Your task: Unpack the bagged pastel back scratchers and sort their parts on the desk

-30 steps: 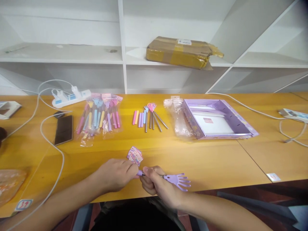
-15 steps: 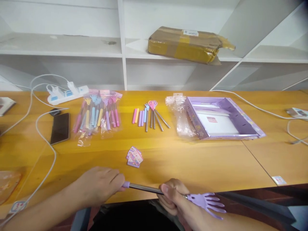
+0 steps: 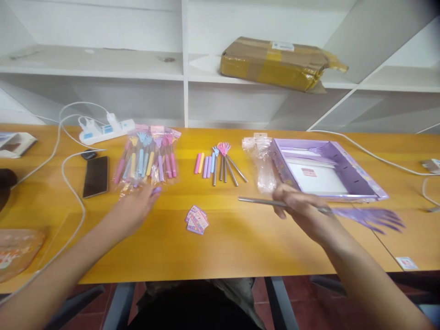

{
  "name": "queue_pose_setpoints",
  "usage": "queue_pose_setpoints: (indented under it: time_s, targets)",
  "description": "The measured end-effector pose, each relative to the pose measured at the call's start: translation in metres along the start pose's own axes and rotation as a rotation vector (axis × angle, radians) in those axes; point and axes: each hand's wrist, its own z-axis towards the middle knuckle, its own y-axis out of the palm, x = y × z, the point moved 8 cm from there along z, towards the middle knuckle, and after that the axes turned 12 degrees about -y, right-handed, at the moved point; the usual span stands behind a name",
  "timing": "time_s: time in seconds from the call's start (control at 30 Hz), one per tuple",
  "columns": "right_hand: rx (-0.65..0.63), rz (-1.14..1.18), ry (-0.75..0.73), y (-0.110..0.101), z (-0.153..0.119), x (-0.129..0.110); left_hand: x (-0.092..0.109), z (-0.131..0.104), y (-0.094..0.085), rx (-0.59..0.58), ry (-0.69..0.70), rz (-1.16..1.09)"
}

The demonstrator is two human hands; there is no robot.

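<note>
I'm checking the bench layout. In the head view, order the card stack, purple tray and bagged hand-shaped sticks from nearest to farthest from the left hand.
1. Bagged hand-shaped sticks: just beyond the left hand.
2. Card stack: to that hand's right.
3. Purple tray: much farther right.

Table, wood-toned. On it: power strip; dark phone; bagged hand-headed sticks; coloured sleeves; metal rods; fanned cards; open purple box.
</note>
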Motion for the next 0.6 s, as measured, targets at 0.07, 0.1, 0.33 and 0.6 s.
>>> queue_pose_setpoints:
  time_s: [0.07,0.1,0.33,0.6]
  targets:
    - [0.059,0.033,0.041,0.005,0.04,0.021,0.04,0.032,0.01,0.001,0.028,-0.079]
    - [0.122,0.044,0.063,0.008,0.058,0.031,0.057,0.051,0.012,0.021,0.015,-0.123]
    - [0.168,-0.615,0.104,0.046,0.129,0.075,0.114,0.14,0.022,0.219,-0.08,-0.264]
    - [0.048,-0.855,0.085,0.074,0.15,0.104,0.126,0.144,0.049,0.235,-0.001,-0.385]
